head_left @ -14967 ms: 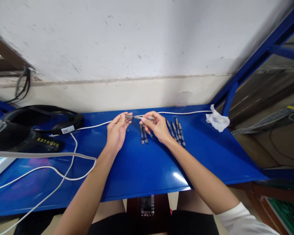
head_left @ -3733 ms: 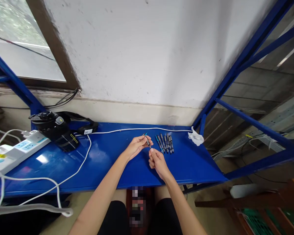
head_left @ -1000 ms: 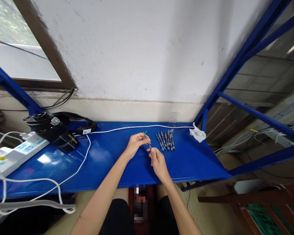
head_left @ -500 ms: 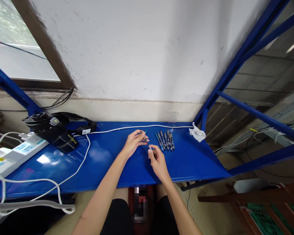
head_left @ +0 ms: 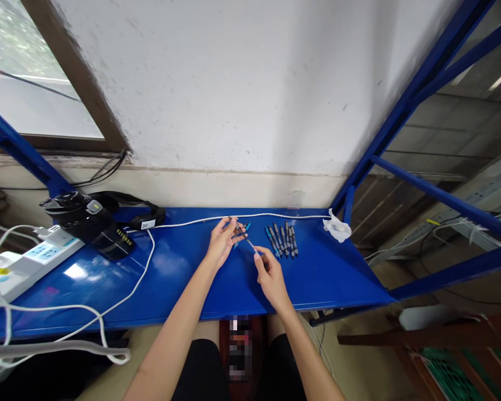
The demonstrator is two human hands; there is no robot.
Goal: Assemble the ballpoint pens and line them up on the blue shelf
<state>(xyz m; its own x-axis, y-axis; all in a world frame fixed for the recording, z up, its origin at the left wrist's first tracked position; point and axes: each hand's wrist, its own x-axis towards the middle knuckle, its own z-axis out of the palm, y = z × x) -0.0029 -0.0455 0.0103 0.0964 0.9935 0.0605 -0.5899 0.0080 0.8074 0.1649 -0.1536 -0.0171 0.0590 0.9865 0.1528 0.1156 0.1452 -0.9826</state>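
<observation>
A thin pen refill (head_left: 251,243), dark toward its upper end and pale toward its lower end, slants between my two hands above the blue table (head_left: 183,278). My left hand (head_left: 220,244) pinches its upper end. The thumb and fingers of my right hand (head_left: 269,272) are closed on the lower end. A blue-tipped pen (head_left: 247,226) shows behind my left fingers, partly hidden; I cannot tell whether those fingers hold it or it lies on the table. Just right of my hands, several grey and black pens (head_left: 284,239) lie side by side, with a blue-ended one at their left.
A crumpled white tissue (head_left: 337,228) lies at the table's right end. On the left are a black bottle (head_left: 104,234), a black strap (head_left: 125,200) and a white power strip (head_left: 33,259). A white cable (head_left: 217,218) runs along the back edge, below the wall.
My left hand has moved slightly left and its fingers have loosened apart. The refill now shows more of its length between my hands. My right hand has barely moved.
</observation>
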